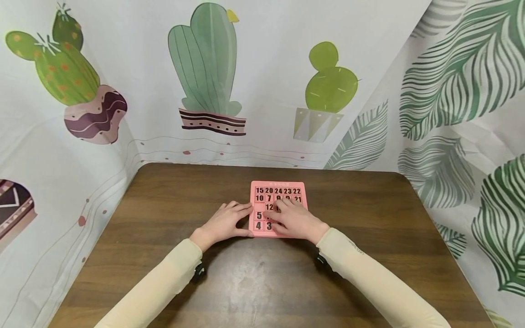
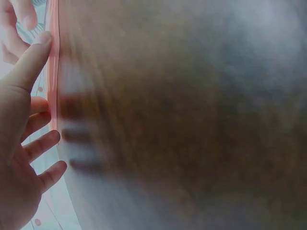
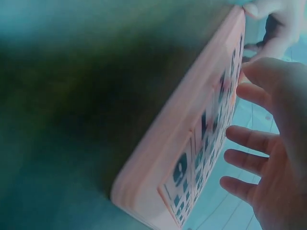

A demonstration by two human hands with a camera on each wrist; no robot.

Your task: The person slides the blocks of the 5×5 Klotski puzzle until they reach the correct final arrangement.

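Note:
A pink number slide puzzle (image 1: 279, 183) lies flat on the wooden table, its square tiles printed with black numerals. At the left end of its middle row, a bare pink slot shows beside the 12 tile. My left hand (image 1: 223, 222) lies along the puzzle's left side, thumb at the near left corner and fingertips at the edge farther up. In the left wrist view the thumb (image 2: 36, 57) touches the pink edge. Over the lower right tiles, my right hand (image 1: 296, 220) reaches in with fingertips on the tile face, hiding several numerals. Its fingers (image 3: 252, 139) are spread in the right wrist view.
The dark wooden table (image 1: 176, 191) extends around the puzzle on all sides. Behind it hangs a white cloth (image 1: 270, 68) printed with cacti, with leaf prints on the right. Dark wrist devices (image 1: 198, 271) sit under both sleeves.

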